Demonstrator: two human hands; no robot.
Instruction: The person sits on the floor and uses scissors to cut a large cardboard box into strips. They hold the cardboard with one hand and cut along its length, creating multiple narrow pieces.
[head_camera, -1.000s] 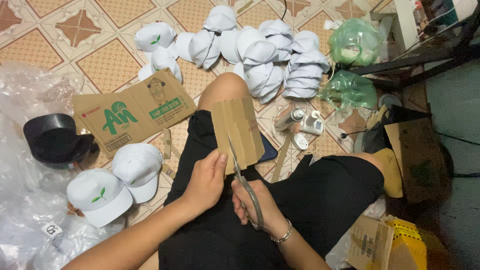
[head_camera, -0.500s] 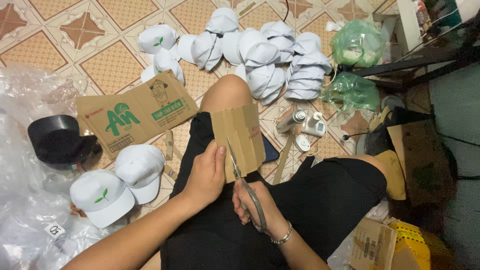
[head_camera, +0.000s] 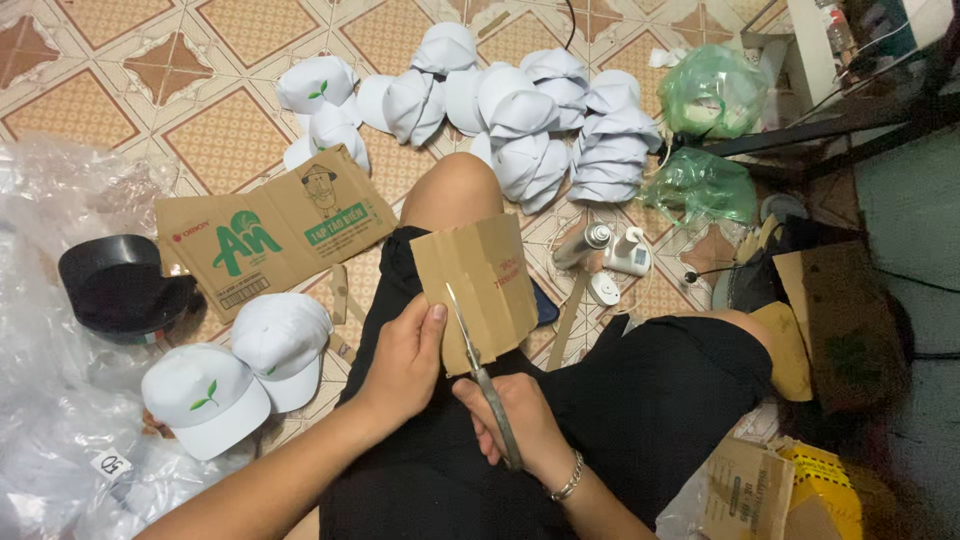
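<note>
I sit on a tiled floor with a brown piece of cardboard (head_camera: 490, 275) held over my lap. My left hand (head_camera: 405, 360) grips its lower left edge, thumb on top. My right hand (head_camera: 515, 415) is closed around the handles of metal scissors (head_camera: 480, 375). Their blades point up and lie inside a cut running up the cardboard from its lower edge. A silver bracelet (head_camera: 568, 478) hangs on my right wrist.
A heap of white caps (head_camera: 540, 110) lies ahead; two more white caps (head_camera: 240, 370) and a black cap (head_camera: 120, 290) at left beside a flattened printed carton (head_camera: 265, 235). Clear plastic wrap (head_camera: 50, 420) far left. Green bags (head_camera: 705, 130), small bottles (head_camera: 610, 250), cardboard boxes (head_camera: 780, 490) at right.
The scissors' blades have worked a little further up into the cardboard, and my left hand has shifted its grip slightly. The view has moved only slightly.
</note>
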